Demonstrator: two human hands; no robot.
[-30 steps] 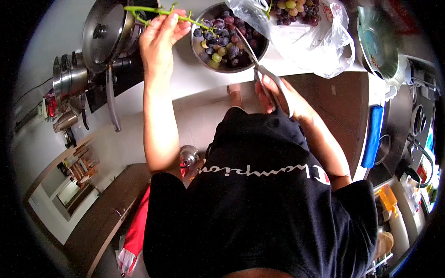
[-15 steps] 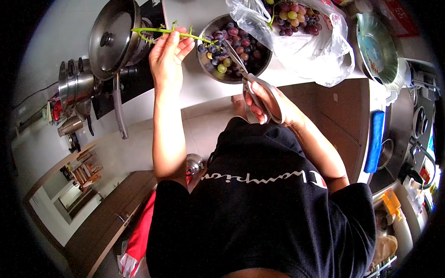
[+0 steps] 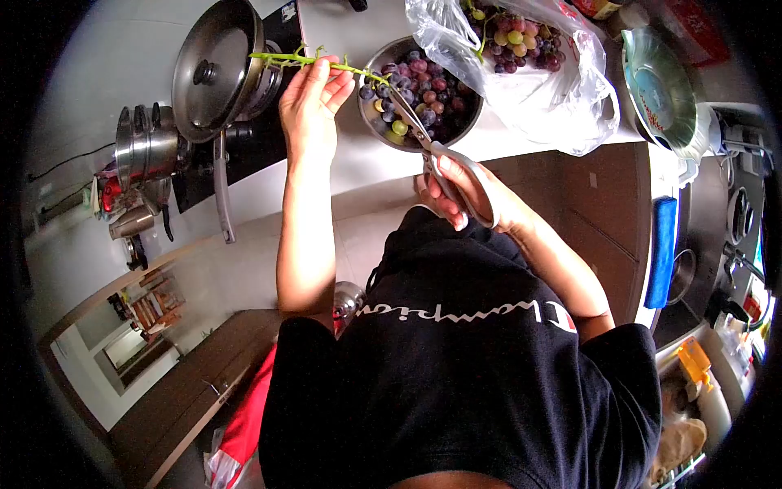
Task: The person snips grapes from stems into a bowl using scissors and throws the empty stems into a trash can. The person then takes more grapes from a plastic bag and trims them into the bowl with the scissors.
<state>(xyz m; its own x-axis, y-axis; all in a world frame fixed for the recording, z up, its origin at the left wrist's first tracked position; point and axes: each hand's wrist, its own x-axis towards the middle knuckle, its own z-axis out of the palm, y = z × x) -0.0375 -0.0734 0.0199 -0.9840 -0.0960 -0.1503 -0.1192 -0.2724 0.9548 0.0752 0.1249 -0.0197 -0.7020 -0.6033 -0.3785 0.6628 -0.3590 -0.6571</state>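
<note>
Left hand (image 3: pixel 309 102) pinches a green stem (image 3: pixel 350 69); right hand (image 3: pixel 503 204) grips scissors (image 3: pixel 425 142). If those slip, they might cut grapes (image 3: pixel 429 96) ahead of it.

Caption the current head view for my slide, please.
Left hand holding a green stem, right hand holding scissors over a bowl of grapes.

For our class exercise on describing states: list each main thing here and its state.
Left hand: pinching the stem
Stem: mostly bare
Right hand: gripping the scissors
Scissors: held, blade opening unclear
Bowl: holding grapes
Plastic bag: crumpled
Frying pan: covered by a lid
Blue cloth: hanging
</note>
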